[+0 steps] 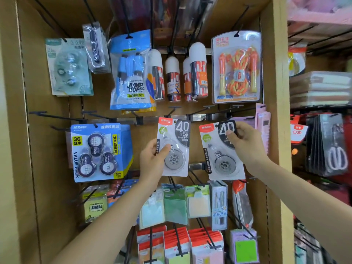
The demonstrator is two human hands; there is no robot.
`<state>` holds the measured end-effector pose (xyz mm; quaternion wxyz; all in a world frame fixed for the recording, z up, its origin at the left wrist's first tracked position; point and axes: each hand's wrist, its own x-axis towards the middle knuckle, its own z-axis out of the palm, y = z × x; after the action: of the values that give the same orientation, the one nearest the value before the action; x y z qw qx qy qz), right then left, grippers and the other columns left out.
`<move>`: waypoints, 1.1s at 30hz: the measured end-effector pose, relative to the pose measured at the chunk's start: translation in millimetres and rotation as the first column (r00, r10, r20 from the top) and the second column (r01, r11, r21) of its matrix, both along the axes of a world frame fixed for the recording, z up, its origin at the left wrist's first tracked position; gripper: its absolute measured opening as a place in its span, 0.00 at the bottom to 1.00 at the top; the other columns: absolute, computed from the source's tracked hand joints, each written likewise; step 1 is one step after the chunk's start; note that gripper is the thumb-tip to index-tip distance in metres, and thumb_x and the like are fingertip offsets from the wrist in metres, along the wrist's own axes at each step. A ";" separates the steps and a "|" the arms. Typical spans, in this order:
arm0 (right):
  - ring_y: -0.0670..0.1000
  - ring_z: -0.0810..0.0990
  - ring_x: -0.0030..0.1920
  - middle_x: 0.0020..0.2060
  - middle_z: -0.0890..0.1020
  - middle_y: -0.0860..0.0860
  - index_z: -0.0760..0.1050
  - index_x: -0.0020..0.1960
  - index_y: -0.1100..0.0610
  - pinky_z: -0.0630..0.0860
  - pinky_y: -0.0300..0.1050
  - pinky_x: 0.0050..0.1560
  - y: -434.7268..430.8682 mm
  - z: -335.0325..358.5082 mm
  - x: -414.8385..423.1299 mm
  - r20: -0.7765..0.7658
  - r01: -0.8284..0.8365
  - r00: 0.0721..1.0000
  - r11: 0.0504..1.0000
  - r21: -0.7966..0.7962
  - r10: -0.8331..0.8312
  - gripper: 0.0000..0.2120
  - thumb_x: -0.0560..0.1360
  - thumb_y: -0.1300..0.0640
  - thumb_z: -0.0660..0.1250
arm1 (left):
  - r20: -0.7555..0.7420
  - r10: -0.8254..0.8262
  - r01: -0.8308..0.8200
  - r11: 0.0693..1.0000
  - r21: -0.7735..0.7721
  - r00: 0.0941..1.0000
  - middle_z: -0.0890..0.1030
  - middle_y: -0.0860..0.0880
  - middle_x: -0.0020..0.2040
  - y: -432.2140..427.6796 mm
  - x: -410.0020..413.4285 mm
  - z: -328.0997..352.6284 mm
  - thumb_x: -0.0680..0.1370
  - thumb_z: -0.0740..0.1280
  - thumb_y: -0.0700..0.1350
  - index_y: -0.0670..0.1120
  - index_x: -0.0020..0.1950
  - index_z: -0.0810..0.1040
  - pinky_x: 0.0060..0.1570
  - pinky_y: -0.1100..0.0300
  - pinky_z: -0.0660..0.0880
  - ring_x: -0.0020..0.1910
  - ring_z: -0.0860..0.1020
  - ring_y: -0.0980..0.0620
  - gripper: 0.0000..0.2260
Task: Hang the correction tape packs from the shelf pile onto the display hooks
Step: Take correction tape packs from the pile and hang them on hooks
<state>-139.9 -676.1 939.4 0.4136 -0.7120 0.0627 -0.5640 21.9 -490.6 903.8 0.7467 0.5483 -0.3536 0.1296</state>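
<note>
Tan board display bay (47,187): flat back panel, deep side wall (9,130) at left edge, upright post (276,92) at right edge. Silver metal rail (198,117) crosses back panel mid-height; upper rail (179,51) near top. Black display hooks (57,117) jut forward. Beyond right post, pink shelf board (320,18). Light even, indoor.

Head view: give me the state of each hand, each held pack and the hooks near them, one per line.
Left hand: grips left pack by its left edge.
Left pack: upright, off any hook.
Right hand: pinches right pack's top right corner.
Right pack: tilted, off any hook.
Rail hook: bare.
Blue value pack: hanging on its hook.
</note>
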 end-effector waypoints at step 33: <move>0.57 0.86 0.47 0.45 0.86 0.57 0.79 0.51 0.61 0.81 0.62 0.54 -21.3 -46.1 59.5 -0.047 -0.136 0.983 0.880 0.455 0.176 0.05 0.78 0.60 0.70 | 0.134 0.185 -0.202 0.971 0.125 0.974 0.86 0.58 0.41 23.3 2.5 25.4 0.73 0.70 0.50 0.66 0.39 0.83 0.51 0.39 0.81 0.46 0.85 0.50 0.10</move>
<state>-80.5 -697.4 893.2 0.6078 -0.6237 0.1519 -0.4674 24.4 -467.3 929.2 0.6679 0.6218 -0.3510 0.2101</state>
